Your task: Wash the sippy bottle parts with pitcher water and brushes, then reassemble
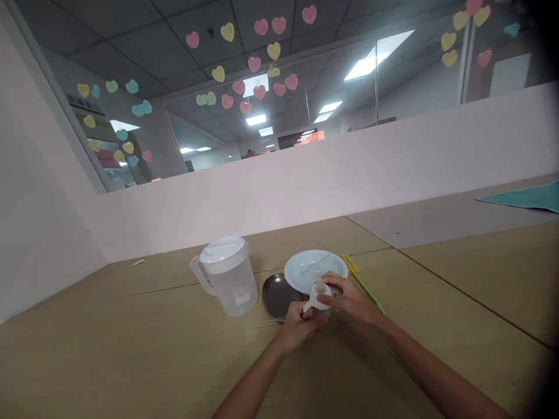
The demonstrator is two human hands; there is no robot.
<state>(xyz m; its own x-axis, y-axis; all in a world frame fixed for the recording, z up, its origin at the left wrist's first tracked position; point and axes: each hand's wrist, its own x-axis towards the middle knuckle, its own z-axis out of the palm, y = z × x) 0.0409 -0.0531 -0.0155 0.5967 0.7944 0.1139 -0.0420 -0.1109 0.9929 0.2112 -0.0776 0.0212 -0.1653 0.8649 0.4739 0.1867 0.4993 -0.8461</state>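
Both hands are together over the table, just in front of a white plate (294, 273). Between them is a small white plastic strainer-like piece (321, 297) with a rounded body and a short handle; its exact kind is unclear. My left hand (301, 323) is closed around the handle from below. Thumb and fingers of my right hand (345, 297) grip the rounded body from the right. Something clear shows beneath it, mostly hidden by the fingers. A dark metal tray (279, 297) lies left of the plate, partly under its edge.
Left of the tray stands a clear plastic pitcher (236, 285) with a white lid and handle. A yellow flower with a green stem (367, 291) lies right of the plate. A teal cloth (528, 196) lies at the far right. Behind the table (152, 349) rises a white wall below windows.
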